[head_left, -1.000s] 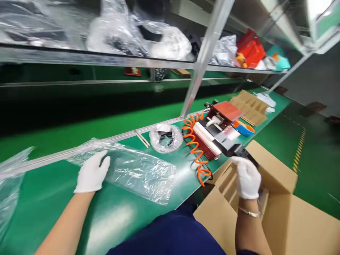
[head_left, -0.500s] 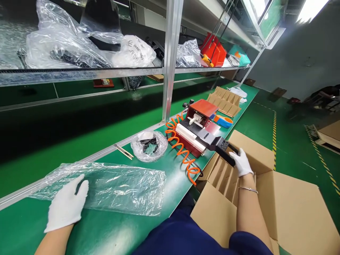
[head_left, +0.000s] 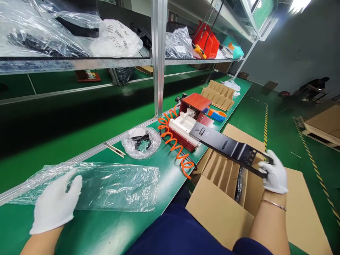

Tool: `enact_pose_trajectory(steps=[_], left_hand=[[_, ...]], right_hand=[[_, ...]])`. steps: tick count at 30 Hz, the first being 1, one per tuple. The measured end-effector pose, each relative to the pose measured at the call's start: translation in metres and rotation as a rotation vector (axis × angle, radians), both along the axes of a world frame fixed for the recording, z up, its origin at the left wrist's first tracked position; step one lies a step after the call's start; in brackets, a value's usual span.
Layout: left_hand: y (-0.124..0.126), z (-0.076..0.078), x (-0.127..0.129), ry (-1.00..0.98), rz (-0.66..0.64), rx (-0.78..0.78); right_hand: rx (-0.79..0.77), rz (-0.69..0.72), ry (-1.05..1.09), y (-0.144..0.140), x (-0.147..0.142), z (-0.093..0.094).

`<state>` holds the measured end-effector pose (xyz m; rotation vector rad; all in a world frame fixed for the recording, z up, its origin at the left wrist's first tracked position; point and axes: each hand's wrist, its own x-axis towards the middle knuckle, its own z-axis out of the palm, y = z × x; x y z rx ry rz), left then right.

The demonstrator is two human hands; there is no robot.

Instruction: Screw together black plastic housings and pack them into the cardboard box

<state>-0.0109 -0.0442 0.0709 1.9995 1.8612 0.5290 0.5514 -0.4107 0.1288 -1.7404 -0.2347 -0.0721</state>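
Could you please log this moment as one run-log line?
left hand: flat on plastic bag | right hand: holding black plate over carton

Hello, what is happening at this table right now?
A person in white gloves works at a green bench. The right hand holds one end of a long black metal plate above an open cardboard box with dividers. The left hand rests on a clear plastic bag lying flat on the bench.

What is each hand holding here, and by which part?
The right hand grips the black plate by its near end. The left hand rests flat on the plastic bag.
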Motion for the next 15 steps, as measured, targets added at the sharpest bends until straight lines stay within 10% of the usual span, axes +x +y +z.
enact_pose_trajectory(steps=[8,12,15], left_hand=[[-0.036,0.088,0.065,-0.144,-0.382,0.314],[-0.055,0.111,0.099,-0.093,-0.824,-0.077],[-0.07,0.103,0.105,-0.224,-0.892,-0.515]], right_hand=[[0.065,0.314,-0.54,0.057,-0.051,0.083],[-0.002,0.633,-0.643,0.128,-0.095,0.114],[0.003,1.003,-0.644,0.179,-0.12,0.126]])
